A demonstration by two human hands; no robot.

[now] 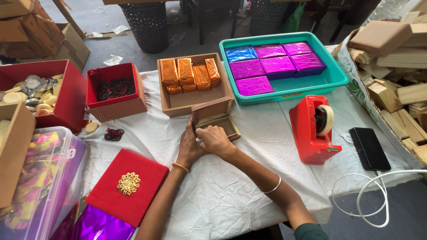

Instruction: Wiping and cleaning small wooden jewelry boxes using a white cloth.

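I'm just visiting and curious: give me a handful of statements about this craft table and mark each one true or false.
1. Both hands, left hand and right hand, are at a small open wooden box. True.
2. The teal tray holds only orange parcels. False: it holds purple foil-wrapped parcels and one blue one; the orange parcels sit in the plain wooden tray.
3. A red tape dispenser stands on the white cloth. True.
4. The black phone lies inside the teal tray. False: it lies on the cloth beside the dispenser.
5. The flat red box carries a gold ornament. True.
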